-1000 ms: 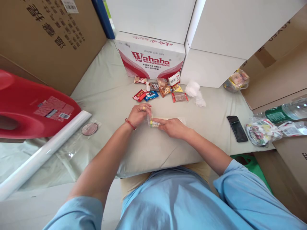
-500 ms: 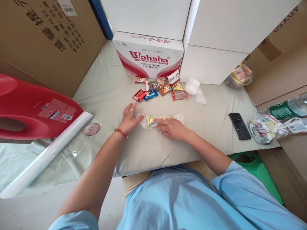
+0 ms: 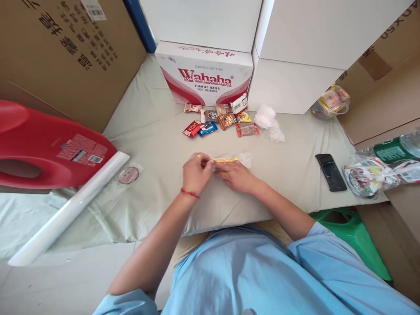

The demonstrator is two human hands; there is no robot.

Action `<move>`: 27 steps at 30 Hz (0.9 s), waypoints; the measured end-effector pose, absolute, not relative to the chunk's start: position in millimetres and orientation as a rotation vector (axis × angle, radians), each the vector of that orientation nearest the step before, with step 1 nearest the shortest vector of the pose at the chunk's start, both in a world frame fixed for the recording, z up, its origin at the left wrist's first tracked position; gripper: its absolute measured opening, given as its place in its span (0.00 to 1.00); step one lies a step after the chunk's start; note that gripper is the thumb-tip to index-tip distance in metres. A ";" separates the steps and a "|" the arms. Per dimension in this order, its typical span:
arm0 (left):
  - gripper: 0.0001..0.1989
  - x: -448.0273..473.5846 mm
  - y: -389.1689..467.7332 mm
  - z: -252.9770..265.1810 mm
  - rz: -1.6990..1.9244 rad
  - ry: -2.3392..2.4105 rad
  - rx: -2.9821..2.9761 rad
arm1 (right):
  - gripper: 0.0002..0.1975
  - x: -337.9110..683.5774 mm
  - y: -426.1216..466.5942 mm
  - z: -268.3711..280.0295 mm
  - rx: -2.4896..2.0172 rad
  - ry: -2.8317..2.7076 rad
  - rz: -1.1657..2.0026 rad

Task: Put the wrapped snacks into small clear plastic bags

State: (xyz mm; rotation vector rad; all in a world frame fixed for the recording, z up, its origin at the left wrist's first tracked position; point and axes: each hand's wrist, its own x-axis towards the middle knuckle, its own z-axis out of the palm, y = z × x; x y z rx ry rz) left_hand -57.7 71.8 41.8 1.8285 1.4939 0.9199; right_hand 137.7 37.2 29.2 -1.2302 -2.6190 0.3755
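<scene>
Head view: your left hand [image 3: 197, 173] is curling over the left end of a yellow clear-wrapped packet [image 3: 226, 160], thumb and index tips coming together there. Can't tell whether film is caught between them. Your right hand [image 3: 239, 176] is lying palm down along the packet's near side, fingers stretched out and close together, resting on it; can't see the thumb. Packet is lying lengthwise left to right on the pale cloth [image 3: 157, 144], partly covered by both hands, with clear wrap [image 3: 244, 160] sticking out past the right one.

Beyond your hands, small wrapped snacks [image 3: 227, 121] are lying in a loose group in front of the Wahaha box [image 3: 206, 83]. Crumpled clear plastic [image 3: 268, 122] is sitting just right of them. Phone [image 3: 330, 172] is lying well to the right, near a knotted plastic bag [image 3: 365, 176]. On the left, a white roll [image 3: 70, 208] is slanting alongside the red jug [image 3: 54, 146], with a round disc [image 3: 128, 175] lying near its far end.
</scene>
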 end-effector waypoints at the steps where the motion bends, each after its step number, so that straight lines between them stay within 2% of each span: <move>1: 0.10 -46.0 66.7 37.3 0.933 1.461 1.913 | 0.16 138.3 36.6 27.0 -1.244 -2.586 0.394; 5: 0.19 -19.1 44.2 13.7 0.913 1.419 2.216 | 0.16 149.4 29.4 23.8 -1.190 -2.408 0.577; 8: 0.28 -16.4 30.6 2.0 0.712 1.433 2.388 | 0.16 163.3 19.1 27.8 -1.202 -2.175 0.680; 11: 0.34 -17.7 24.1 -1.2 0.508 1.460 2.486 | 0.16 177.7 13.0 30.9 -1.478 -1.783 0.555; 14: 0.34 -17.9 22.8 -1.1 0.447 1.481 2.529 | 0.17 191.2 14.5 26.1 -1.818 -1.489 0.340; 16: 0.34 -17.5 22.9 -0.9 0.442 1.492 2.541 | 0.20 199.4 15.4 19.9 -1.972 -1.462 0.359; 20: 0.33 -16.3 22.7 -0.4 0.434 1.491 2.542 | 0.12 211.9 6.6 17.0 -1.898 -1.452 0.591; 24: 0.32 -15.1 22.8 1.4 0.423 1.473 2.527 | 0.17 209.7 0.7 39.6 -1.676 -1.178 0.986; 27: 0.31 -14.4 22.7 2.1 0.435 1.479 2.517 | 0.19 192.2 15.5 59.6 -1.598 -1.093 1.094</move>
